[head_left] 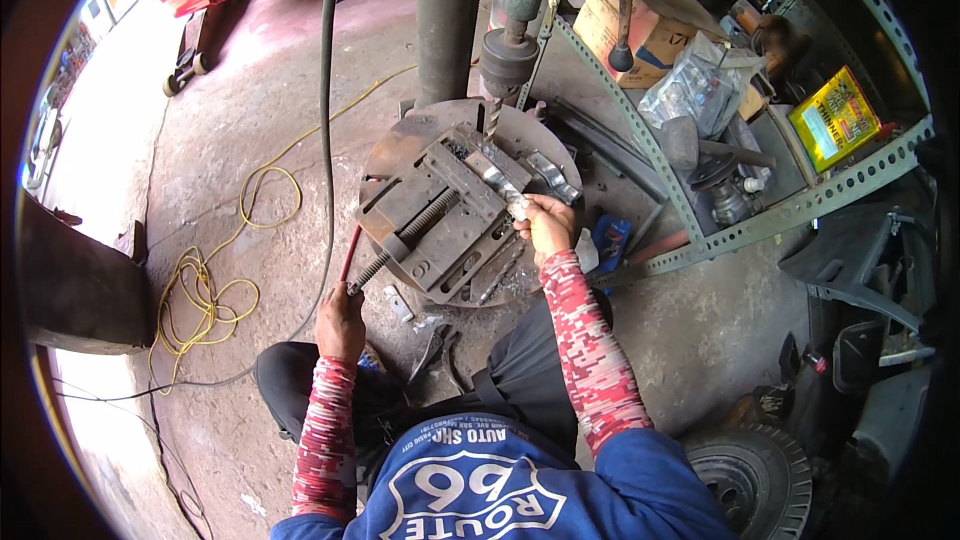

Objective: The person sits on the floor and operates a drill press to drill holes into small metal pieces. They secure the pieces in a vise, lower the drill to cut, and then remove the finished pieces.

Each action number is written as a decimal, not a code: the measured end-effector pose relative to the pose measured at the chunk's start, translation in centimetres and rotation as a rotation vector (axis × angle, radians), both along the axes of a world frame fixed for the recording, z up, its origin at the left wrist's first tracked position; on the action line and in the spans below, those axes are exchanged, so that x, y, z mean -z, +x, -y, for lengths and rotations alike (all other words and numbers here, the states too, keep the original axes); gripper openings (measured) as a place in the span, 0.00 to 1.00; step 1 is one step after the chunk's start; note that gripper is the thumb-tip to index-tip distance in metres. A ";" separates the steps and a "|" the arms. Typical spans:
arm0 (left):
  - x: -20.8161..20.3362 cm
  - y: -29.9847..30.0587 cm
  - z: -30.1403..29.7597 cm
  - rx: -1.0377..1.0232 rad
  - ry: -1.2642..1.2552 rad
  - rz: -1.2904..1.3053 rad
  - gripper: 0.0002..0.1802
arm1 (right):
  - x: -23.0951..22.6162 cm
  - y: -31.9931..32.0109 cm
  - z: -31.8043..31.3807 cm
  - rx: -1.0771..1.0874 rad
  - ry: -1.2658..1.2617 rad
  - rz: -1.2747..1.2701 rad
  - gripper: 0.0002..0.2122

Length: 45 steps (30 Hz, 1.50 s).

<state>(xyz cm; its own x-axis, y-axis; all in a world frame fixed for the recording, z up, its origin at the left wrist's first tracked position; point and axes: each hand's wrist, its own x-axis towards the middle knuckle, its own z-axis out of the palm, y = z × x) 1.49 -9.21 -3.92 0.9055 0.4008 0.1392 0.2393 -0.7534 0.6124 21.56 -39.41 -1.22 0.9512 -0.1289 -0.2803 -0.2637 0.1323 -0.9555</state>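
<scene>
A drill-press vise point(425, 215) lies on the round drill-press table point(385, 145). My left hand point(341, 323) is closed at the near end of the vise's threaded screw point(425, 220), on its handle; a thin red rod point(351, 252) rises beside the fingers. At the vise jaws, my right hand point(549, 225) pinches a shiny bent metal piece point(503, 186). Just above the jaws hangs a drill bit point(493, 118), fixed in the chuck point(508, 60). Another bright metal piece point(553, 178) rests at the table's right side. Dark metal shavings lie around the jaws.
Behind the table stands the thick column point(450, 20). A black cable point(328, 120) hangs at the left, with a yellow cord point(205, 290) coiled on the floor. At right, a perforated metal rack point(690, 210) holds a carton point(640, 25) and a yellow can point(835, 120). A tire point(790, 475) lies lower right.
</scene>
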 end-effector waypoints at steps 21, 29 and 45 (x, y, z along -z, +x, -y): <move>-8.0 -1.9 -0.8 0.015 -1.716 -0.396 0.20 | 0.1 0.2 0.3 -0.017 0.009 -0.015 0.09; -4.4 -2.4 -0.4 0.049 -1.291 -0.339 0.14 | -0.4 0.0 0.4 -0.028 -0.006 -0.023 0.09; -9.7 -1.4 -0.5 0.149 0.261 -0.293 0.12 | 0.1 0.2 0.3 -0.025 0.031 -0.016 0.10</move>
<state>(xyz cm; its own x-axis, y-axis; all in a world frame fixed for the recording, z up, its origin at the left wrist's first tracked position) 0.10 -8.70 5.82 0.9673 0.2480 -0.0536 0.2520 -0.9139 0.3182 21.78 -39.73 -1.37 0.9493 -0.0966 -0.2991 -0.2826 0.1548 -0.9467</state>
